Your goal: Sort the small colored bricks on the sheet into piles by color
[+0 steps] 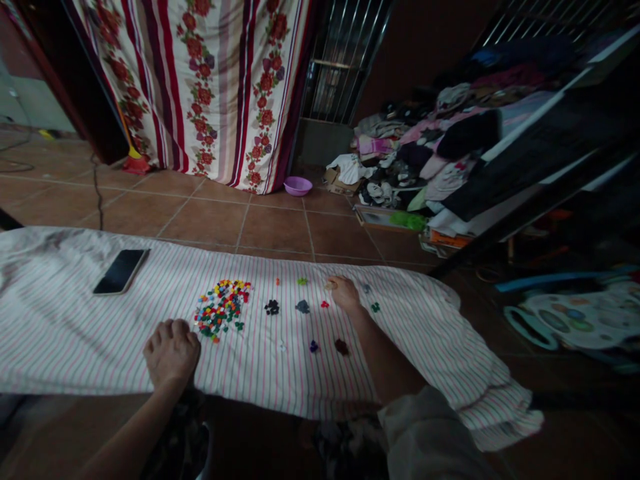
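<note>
My right hand (345, 293) reaches over the striped cloth (250, 373), its fingers pinched together at a small pale beige patch (329, 285). Whether a piece is between the fingertips is too small to tell. Small red pieces (325, 304) lie just below that hand, with green pieces (375, 307) and faint grey pieces (367, 289) to its right. My left hand (173, 353) rests on the cloth, palm down with fingers slightly bent and apart. To its upper right spreads a mixed heap of tiny coloured pieces (223, 308).
Small single-colour groups lie between: orange (277, 281), lime (302, 281), black (271, 307), grey (303, 306), white (283, 347), purple (313, 347) and brown (342, 347). A phone (121, 272) lies at left. Beyond stand a curtain (200, 87), a purple basin (298, 186) and piled clothes (415, 147).
</note>
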A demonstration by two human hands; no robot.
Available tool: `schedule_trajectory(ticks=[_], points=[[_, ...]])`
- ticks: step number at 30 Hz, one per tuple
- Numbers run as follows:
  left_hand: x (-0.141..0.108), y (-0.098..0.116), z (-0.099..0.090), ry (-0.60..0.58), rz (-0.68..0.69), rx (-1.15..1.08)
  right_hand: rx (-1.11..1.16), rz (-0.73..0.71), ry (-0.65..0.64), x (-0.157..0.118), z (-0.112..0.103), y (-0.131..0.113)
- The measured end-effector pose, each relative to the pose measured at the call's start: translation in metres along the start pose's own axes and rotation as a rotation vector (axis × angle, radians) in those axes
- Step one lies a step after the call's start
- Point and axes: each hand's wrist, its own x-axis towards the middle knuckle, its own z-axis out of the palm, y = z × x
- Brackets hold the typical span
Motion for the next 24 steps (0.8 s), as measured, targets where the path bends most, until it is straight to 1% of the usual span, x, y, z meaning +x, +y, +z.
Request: schedule_trajectory(ticks=[3,8,12,15,17,20,24], points=[[0.0,-0.002,0.004,0.029,0.012,0.01,-0.011,0.01,-0.017,0.001,-0.001,0.001],[0.001,-0.003,0.006,0.081,0.043,0.017,0.003,0.011,0.016,0.003,-0.006,-0.001],[0.0,-0.003,0.007,0.094,0.047,0.009,-0.001,0.01,0.054,0.004,-0.011,-0.014],[0.0,-0.003,0.008,0.102,0.054,0.003,0.026,-0.061,0.084,0.005,-0.011,-0.035],[0.0,-0.003,0.008,0.097,0.056,0.003,0.065,-0.123,0.072,0.003,-0.009,-0.055],[0.001,-0.003,0.008,0.085,0.057,-0.01,0.138,-0.237,0.02,-0.001,-0.003,-0.088],[0.001,-0.003,0.007,0.063,0.05,-0.02,0.219,-0.397,-0.086,-0.01,0.01,-0.131]])
